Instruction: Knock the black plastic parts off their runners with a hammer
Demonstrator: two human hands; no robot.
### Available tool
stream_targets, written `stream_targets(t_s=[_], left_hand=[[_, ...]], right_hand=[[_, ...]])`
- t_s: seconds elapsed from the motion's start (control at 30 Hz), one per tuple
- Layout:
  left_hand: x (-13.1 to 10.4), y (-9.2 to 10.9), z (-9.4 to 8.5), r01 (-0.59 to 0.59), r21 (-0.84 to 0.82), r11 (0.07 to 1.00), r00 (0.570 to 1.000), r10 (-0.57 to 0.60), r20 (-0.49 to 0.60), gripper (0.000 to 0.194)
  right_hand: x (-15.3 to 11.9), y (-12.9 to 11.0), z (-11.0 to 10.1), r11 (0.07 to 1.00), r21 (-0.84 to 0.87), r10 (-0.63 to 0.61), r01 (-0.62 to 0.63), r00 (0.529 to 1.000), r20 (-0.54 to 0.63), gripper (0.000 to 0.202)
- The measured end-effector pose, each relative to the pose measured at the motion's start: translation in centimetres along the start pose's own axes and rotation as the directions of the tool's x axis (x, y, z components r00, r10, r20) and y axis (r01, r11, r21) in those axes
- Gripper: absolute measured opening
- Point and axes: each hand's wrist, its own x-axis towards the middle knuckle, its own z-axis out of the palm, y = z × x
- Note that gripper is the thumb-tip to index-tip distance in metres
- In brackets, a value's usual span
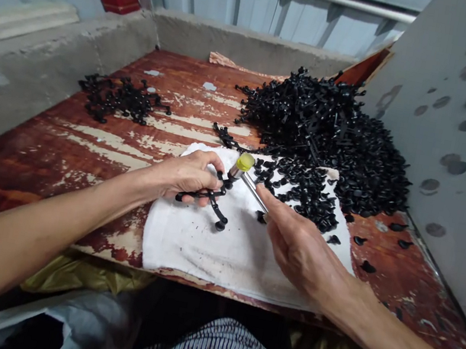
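My left hand (196, 177) is closed on a black branched part (216, 198), its arms tipped with small round feet, above a white cloth (183, 250). In my right hand (293, 239) is a small hammer (244, 163) with a yellow-green face and a silver metal handle. The hammer's head is right beside the top of the branched part; whether the two touch I cannot tell. Loose small black pieces (302, 190) with round ends lie on the cloth's upper right, close to my right hand.
A tall heap of black parts (302, 114) covers the back right of the worn red-brown table (54, 167). A smaller pile of black branched parts (122, 98) lies at left. A spotted grey panel (460, 136) borders the right side, and a low concrete ledge (247, 44) the back.
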Motion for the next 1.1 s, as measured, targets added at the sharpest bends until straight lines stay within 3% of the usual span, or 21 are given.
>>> stream_targets(t_s=[0.1, 0.23, 0.37, 0.5, 0.6, 0.73, 0.8, 0.9, 1.0, 1.1], left_hand=[[0.0, -0.1, 0.0, 0.002, -0.023, 1.0, 1.0, -0.002, 0.005, 0.029], [-0.3, 0.0, 0.0, 0.013, -0.039, 0.999, 1.0, -0.013, -0.008, 0.032], [-0.2, -0.3, 0.0, 0.038, -0.075, 0.996, 0.999, -0.04, -0.02, 0.026], [0.2, -0.8, -0.1, 0.035, 0.0, 0.999, 0.999, -0.035, -0.025, 0.02], [0.3, -1.0, -0.1, 0.006, 0.034, 0.999, 0.999, -0.005, -0.035, 0.019], [0.2, -0.7, 0.0, -0.027, 0.146, 0.989, 0.998, 0.035, -0.054, 0.013], [0.0, -0.5, -0.1, -0.042, 0.235, 0.971, 0.996, 0.058, -0.062, 0.013], [-0.4, -0.6, -0.7, -0.145, 0.365, 0.92, 0.984, 0.174, -0.047, 0.016], [-0.6, -0.8, -1.2, -0.314, 0.483, 0.818, 0.942, 0.331, 0.051, 0.018], [-0.8, -1.0, -1.3, -0.389, 0.522, 0.759, 0.918, 0.366, 0.152, 0.02]], right_hand=[[0.0, -0.2, -0.1, 0.995, 0.02, 0.095, -0.093, 0.991, -0.098, 0.062], [0.3, 0.0, -0.1, 0.997, -0.004, 0.078, -0.078, 0.996, 0.05, 0.062], [0.5, 0.0, -0.2, 0.994, 0.025, 0.104, -0.102, 0.989, -0.107, 0.063], [0.2, 0.1, 0.0, 0.997, 0.002, 0.078, -0.078, 0.995, 0.059, 0.066], [0.2, 0.0, 0.2, 0.994, 0.017, 0.104, -0.104, 0.995, -0.004, 0.065], [0.3, -0.1, -0.4, 0.993, 0.004, 0.119, -0.12, 0.988, 0.1, 0.061], [0.0, 0.0, -1.4, 0.988, 0.004, 0.153, -0.153, 0.986, 0.063, 0.057], [-1.2, 0.5, -3.0, 0.977, -0.009, 0.214, -0.214, 0.977, 0.022, 0.054], [-2.6, 1.1, -4.0, 0.974, -0.057, 0.222, -0.218, 0.972, 0.083, 0.056], [-3.2, 1.6, -3.9, 0.97, -0.132, 0.216, -0.202, 0.971, 0.101, 0.058]])
